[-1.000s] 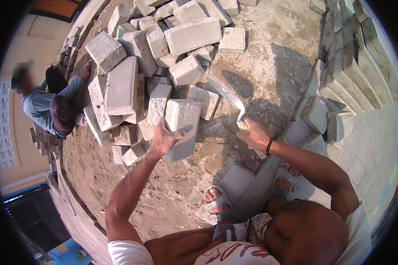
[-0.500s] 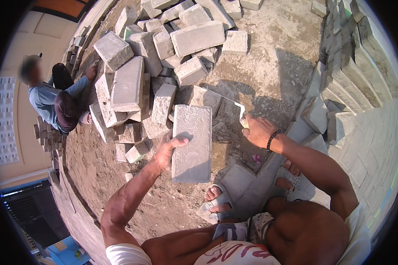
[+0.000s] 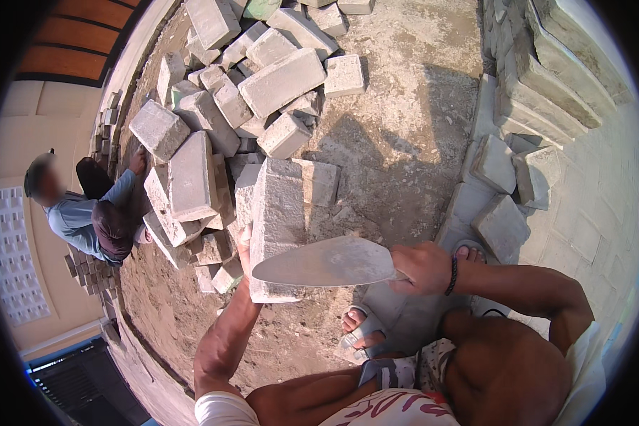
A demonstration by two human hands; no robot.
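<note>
My left hand [image 3: 244, 250] grips a long grey concrete paving block [image 3: 277, 199], held on end at the front of the pile; most of the fingers are hidden behind it. My right hand [image 3: 422, 266] is closed on a trowel, whose flat metal blade [image 3: 319, 263] lies horizontally across the lower face of the block, pointing left. I cannot tell whether the blade touches it. Behind the held block is a heap of loose similar blocks [image 3: 192, 177].
A person [image 3: 85, 213] in a blue long-sleeved top sits left, beside small block stacks [image 3: 92, 273] and a building wall [image 3: 64, 113]. Stacked blocks [image 3: 561, 78] stand at the upper right, beside laid pavers [image 3: 568, 213]. Dirt ground [image 3: 160, 298] surrounds the heap. My sandalled feet [image 3: 362, 334] are below.
The block in my left hand has turned onto a narrower side. My right hand has lowered and swung the trowel leftward across the block, its blade now horizontal. The view has shifted slightly.
</note>
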